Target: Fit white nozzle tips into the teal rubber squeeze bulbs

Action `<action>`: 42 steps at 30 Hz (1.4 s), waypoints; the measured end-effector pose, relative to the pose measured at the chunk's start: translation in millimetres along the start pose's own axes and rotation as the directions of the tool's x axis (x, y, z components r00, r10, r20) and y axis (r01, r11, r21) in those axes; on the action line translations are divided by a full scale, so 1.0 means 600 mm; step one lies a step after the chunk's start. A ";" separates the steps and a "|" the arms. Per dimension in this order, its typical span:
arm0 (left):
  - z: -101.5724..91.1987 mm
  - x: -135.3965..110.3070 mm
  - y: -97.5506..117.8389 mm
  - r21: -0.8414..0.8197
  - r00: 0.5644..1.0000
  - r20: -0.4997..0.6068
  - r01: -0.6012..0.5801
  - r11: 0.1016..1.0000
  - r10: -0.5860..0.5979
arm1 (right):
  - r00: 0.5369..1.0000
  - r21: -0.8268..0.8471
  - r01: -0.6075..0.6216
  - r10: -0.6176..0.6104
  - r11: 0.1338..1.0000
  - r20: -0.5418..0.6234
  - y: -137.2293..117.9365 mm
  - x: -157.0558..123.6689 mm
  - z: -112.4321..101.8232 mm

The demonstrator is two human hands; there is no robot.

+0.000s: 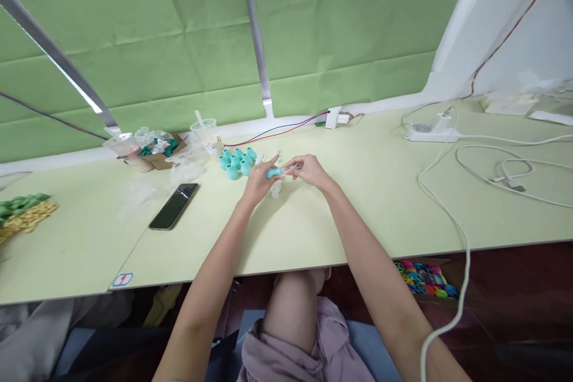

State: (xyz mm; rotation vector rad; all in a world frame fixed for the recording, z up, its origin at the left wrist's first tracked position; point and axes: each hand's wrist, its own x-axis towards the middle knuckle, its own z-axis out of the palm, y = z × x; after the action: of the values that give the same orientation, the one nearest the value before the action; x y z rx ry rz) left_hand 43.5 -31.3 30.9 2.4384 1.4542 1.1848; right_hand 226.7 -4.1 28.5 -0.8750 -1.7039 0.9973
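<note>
My left hand (pixel 258 182) pinches a small teal bulb-shaped piece (pixel 273 173) above the pale green table (pixel 313 227). My right hand (pixel 308 170) meets it from the right, fingers closed on a small clear part (pixel 289 168) at the teal piece's end. Just behind my hands stands a cluster of several similar teal pieces (pixel 237 161). A few clear plastic bits (pixel 276 189) lie under my hands.
A black phone (pixel 173 206) lies to the left. A cardboard box (pixel 161 152) with teal and clear parts, a plastic cup (pixel 205 131) and clear bags sit at the back left. A white power strip (pixel 432 131) with white cables is at right. Colourful parts (pixel 425 279) lie below the table.
</note>
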 end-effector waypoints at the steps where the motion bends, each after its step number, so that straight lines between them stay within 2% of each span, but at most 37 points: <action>1: 0.001 0.000 0.001 0.031 1.000 0.001 -0.010 0.999 0.010 | 1.000 0.001 0.000 0.000 1.000 0.000 -0.001 -0.001 0.000; 6: 0.002 0.002 0.004 0.142 0.999 0.016 -0.052 0.989 0.050 | 1.000 0.088 -0.013 0.013 0.996 0.001 0.002 0.000 0.002; 10: 0.000 0.002 0.006 0.199 0.994 0.085 -0.086 0.976 0.070 | 0.998 0.107 -0.054 0.052 0.993 0.019 0.010 -0.001 0.006; 13: -0.001 0.001 0.009 0.222 0.990 0.127 -0.091 0.971 0.063 | 0.997 0.129 -0.079 0.075 0.988 0.034 0.011 -0.003 0.010; 17: 0.003 0.002 0.009 0.210 0.989 0.126 -0.096 0.973 0.071 | 0.996 0.212 -0.085 0.078 0.973 0.043 0.009 -0.003 0.012; 24: 0.013 0.000 -0.003 0.162 0.980 0.177 -0.117 0.980 0.088 | 0.986 0.138 -0.155 0.144 0.978 0.085 0.013 -0.005 0.008; 30: 0.007 -0.002 0.003 0.238 0.968 0.232 -0.155 0.959 0.098 | 0.988 0.045 -0.147 0.145 0.988 0.053 0.001 -0.010 0.018; 32: 0.006 0.000 0.006 0.219 0.978 0.190 -0.129 0.967 0.087 | 0.991 0.036 -0.136 0.136 0.990 0.012 -0.010 -0.009 0.024; 35: -0.002 0.005 0.012 0.117 1.000 0.002 -0.023 0.993 0.023 | 0.996 0.113 -0.061 0.068 0.992 -0.063 -0.027 -0.006 0.029; 37: -0.012 0.008 0.018 -0.014 0.989 -0.144 0.038 0.999 -0.040 | 0.996 0.160 0.006 0.009 0.987 -0.092 -0.035 -0.004 0.029; 39: -0.020 0.011 0.025 -0.196 0.964 -0.248 0.051 0.979 -0.100 | 0.995 0.194 0.034 -0.015 0.980 -0.095 -0.038 -0.002 0.030; 42: -0.019 0.010 0.033 -0.422 0.954 -0.266 0.016 0.907 -0.141 | 1.000 0.315 0.011 -0.008 0.949 -0.012 -0.036 -0.003 0.043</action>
State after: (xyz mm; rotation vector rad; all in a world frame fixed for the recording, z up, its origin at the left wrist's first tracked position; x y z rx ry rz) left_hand 51.8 -41.2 50.6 1.9637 1.1848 1.6898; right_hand 200.6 -20.4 41.5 -0.6604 -1.4840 1.2156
